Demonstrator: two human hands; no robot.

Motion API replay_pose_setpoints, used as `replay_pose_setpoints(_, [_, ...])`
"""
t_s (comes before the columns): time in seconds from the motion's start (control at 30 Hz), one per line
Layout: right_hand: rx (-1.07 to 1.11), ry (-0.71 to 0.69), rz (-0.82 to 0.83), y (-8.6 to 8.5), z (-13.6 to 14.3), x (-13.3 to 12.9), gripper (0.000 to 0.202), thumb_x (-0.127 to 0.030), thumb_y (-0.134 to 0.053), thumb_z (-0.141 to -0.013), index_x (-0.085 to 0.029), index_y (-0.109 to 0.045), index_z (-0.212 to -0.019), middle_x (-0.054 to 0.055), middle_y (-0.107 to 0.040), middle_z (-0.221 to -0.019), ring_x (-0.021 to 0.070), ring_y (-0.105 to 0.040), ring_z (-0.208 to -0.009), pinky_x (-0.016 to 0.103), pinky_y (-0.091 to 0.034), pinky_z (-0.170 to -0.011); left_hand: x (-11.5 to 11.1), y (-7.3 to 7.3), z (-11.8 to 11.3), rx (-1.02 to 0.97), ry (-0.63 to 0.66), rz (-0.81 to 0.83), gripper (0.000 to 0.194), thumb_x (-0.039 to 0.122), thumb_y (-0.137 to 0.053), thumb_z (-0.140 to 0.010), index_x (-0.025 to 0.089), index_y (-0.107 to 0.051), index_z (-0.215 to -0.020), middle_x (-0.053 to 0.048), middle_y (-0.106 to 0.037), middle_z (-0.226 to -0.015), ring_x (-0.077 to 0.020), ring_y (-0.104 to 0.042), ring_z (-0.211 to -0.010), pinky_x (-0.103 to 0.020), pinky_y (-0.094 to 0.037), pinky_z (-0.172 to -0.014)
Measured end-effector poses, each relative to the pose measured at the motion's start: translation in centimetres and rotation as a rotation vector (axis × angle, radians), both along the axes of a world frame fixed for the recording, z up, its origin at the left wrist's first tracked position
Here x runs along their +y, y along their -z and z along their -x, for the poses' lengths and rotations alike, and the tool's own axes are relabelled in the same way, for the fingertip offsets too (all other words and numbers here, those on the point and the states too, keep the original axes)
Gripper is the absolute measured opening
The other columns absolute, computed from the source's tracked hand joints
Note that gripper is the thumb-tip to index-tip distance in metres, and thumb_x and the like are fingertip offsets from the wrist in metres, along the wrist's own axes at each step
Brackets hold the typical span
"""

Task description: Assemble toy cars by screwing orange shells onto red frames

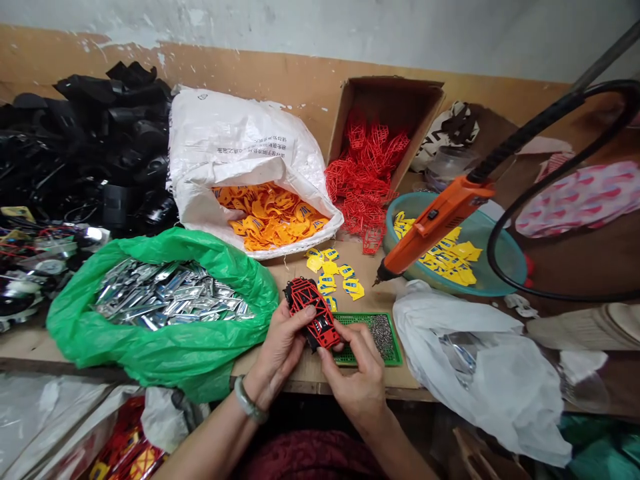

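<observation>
A toy car body with a red lattice frame over a black base [313,313] is held between both hands above the table's front edge. My left hand [286,337] wraps its left side, the thumb pressed on the red frame. At its lower right end, my right hand [356,357] grips the red part between thumb and fingers. Just behind the hands lies a green tray [397,343] with small screws [381,333] at its right side. Several yellow printed pieces [329,268] are scattered on the table beyond the toy.
An orange electric screwdriver [433,223] hangs at the right over a teal bowl [515,263] of yellow pieces. Around stand a green bag [65,320] of metal plates, a white sack [240,127] of orange pieces, a carton [345,100] with red frames, and a white plastic bag [520,393].
</observation>
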State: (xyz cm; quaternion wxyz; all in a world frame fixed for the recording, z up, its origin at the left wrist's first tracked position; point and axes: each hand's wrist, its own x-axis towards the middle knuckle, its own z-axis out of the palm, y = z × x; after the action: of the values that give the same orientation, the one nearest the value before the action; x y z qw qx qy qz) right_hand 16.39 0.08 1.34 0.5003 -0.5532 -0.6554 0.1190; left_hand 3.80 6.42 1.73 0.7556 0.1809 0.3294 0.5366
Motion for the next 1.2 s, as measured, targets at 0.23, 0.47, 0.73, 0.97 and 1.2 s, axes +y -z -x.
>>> replay_pose_setpoints(0.23, [0.155,0.01,0.152,-0.1,-0.9,-0.4,0.026,-0.025,-0.067,-0.088,-0.021,-0.067,-0.113,0.01,-0.063,-0.108,0.0251,-0.062,-0.102,0.041,-0.055,-0.09,-0.3,-0.7,0.4,0.046,0.043,-0.001,0.043,0.019,-0.089,-0.063,0.013,-0.069,-0.101,-0.004,-0.074,-0.088,-0.0151,-0.066,-0.073,-0.027,-0.055,-0.071])
replay_pose_setpoints(0.47, [0.792,-0.298,0.647,-0.3,-0.8,0.2,0.056,-0.048,-0.067,-0.09,-0.023,-0.054,-0.137,0.01,-0.073,-0.11,0.0229,-0.071,-0.096,0.037,-0.058,-0.087,-1.9,-0.6,1.5,0.131,0.121,-0.055,0.055,0.021,-0.09,-0.062,0.015,-0.069,-0.112,-0.008,-0.076,-0.102,-0.0198,-0.068,-0.087,-0.029,-0.054,-0.08])
replay_pose_setpoints(0.73, [0.721,-0.287,0.623,1.1,0.9,0.0,0.055,-0.054,-0.069,-0.087,-0.02,-0.063,-0.13,0.011,-0.074,-0.098,0.0221,-0.07,-0.086,0.033,-0.058,-0.076,-4.0,1.4,2.3,0.287,-0.048,-0.05,0.063,0.035,-0.091,-0.066,0.019,-0.061,-0.12,-0.008,-0.077,-0.102,-0.0225,-0.07,-0.09,-0.031,-0.054,-0.081])
replay_pose_setpoints(0.97, [0.086,-0.449,0.576,-1.8,-1.2,4.3,0.031,-0.039,-0.056,-0.095,-0.019,-0.075,-0.11,0.008,-0.076,-0.093,0.0204,-0.07,-0.08,0.03,-0.055,-0.071,-4.4,2.9,3.4,0.356,-0.101,-0.072,0.064,0.042,-0.09,-0.062,0.018,-0.065,-0.116,-0.007,-0.076,-0.096,-0.0223,-0.068,-0.082,-0.03,-0.054,-0.074])
replay_pose_setpoints(1.2, [-0.391,-0.183,0.293,-4.0,0.2,18.6,0.033,-0.015,-0.046,-0.098,-0.015,-0.068,-0.121,0.013,-0.071,-0.122,0.0231,-0.065,-0.115,0.036,-0.05,-0.102,-4.0,4.2,3.4,0.389,0.013,-0.194,0.061,0.049,-0.088,-0.063,0.017,-0.067,-0.11,-0.005,-0.072,-0.087,-0.0199,-0.063,-0.078,-0.028,-0.049,-0.071])
